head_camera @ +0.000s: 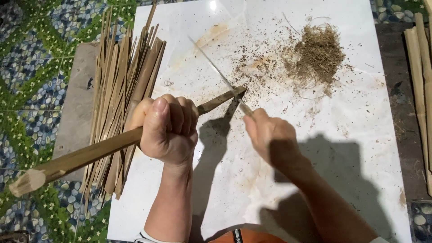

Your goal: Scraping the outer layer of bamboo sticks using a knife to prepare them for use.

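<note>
L hand [167, 130] fisted tight around a bamboo stick [85, 155], gripping roughly mid-length. Stick's long axis runs diagonal: butt end low-left, out past the tabletop edge over the patterned floor tiles [31, 90], tip up-right resting on the white tabletop [351, 148] near its middle. R hand [270, 137] closed on the handle of a thin knife [216, 67]; handle mostly hidden in the fist, blade runs up-left from the hand.

Key relation: blade crosses the stick at the tip end, just right of the L hand. Looks like the edge is touching the stick's far tip, but can't tell exact contact pt. R hand sits just right of and below the tip, nearer to it than the L hand, which holds further back down the shaft. Blade axis roughly perpendicular to stick axis.

Around: stack of split bamboo strips [123, 90] lying behind the L hand at the tabletop's left edge, pile of fibrous shavings [317, 56] upper right well apart from both hands, fine debris scattered between. More bamboo pieces [420, 81] at far right edge.
</note>
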